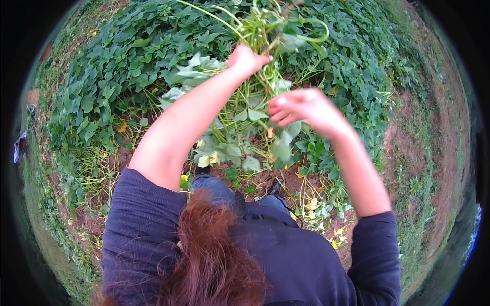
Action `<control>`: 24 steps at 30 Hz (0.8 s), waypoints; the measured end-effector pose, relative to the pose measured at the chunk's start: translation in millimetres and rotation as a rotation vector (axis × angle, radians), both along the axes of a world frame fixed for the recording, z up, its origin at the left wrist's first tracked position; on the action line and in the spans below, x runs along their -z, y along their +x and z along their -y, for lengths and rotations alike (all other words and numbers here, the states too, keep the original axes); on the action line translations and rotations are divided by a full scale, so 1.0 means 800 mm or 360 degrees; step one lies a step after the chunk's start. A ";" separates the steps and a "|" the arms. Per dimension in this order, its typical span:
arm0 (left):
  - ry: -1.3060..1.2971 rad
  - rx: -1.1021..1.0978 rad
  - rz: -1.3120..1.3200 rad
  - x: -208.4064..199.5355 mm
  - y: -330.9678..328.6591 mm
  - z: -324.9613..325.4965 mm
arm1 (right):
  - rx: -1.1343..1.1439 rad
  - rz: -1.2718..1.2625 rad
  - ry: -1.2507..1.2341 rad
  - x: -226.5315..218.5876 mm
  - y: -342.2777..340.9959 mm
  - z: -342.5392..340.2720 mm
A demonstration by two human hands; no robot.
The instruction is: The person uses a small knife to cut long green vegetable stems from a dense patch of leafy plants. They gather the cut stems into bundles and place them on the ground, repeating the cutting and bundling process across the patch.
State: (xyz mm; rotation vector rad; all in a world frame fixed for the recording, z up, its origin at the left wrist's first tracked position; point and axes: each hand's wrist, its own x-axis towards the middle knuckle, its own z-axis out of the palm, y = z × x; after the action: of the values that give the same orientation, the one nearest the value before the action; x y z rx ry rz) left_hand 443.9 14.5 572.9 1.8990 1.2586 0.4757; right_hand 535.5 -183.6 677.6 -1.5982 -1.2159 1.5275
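Observation:
My left hand (246, 60) is closed around a thick bunch of sweet potato vines (259, 31), held up in front of me. Pale stems curl out above the fist, while leaves hang below it with their lighter undersides showing. To the right of the hanging stems is my right hand (302, 109), slightly blurred. Its fingers are stretched toward the bunch and apart, with nothing visible in them. A small orange thing (270, 133) shows among the leaves below the right fingers; I cannot make out what it is.
Dense green vines (138, 56) cover the ground ahead and to both sides. Bare leafless stems (89, 166) lie at the left. Brown soil (408, 122) and low grass run along the right. A pale object (20, 147) lies at the far left edge.

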 end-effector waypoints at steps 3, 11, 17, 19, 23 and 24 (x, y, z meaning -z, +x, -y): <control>0.0102 -0.0375 0.0301 -0.006 0.031 -0.004 | 0.0120 0.0167 0.0092 0.120 -0.063 -0.001; -0.0111 -0.0580 0.0675 0.001 -0.025 -0.022 | 0.0122 -0.0738 -0.0129 0.151 -0.140 -0.003; -0.0240 -0.0201 0.0575 -0.001 -0.090 -0.006 | 0.0162 -0.0277 -0.0388 0.113 -0.022 0.037; 0.0019 -0.0122 -0.0234 -0.034 -0.073 0.032 | -0.0095 0.0713 0.0088 0.109 0.023 0.049; -0.0565 0.0104 0.0530 -0.032 -0.097 0.043 | -0.0587 0.1761 0.0458 0.049 0.047 0.031; -0.0637 0.0141 0.0515 -0.036 -0.101 0.043 | -0.0634 0.1772 0.0551 0.048 0.062 0.025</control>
State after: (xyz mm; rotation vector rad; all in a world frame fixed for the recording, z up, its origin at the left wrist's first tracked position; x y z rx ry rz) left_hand 363.5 -20.0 602.0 1.4664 0.9678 0.4273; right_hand 585.4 -203.3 639.0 -2.0701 -2.3258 0.4335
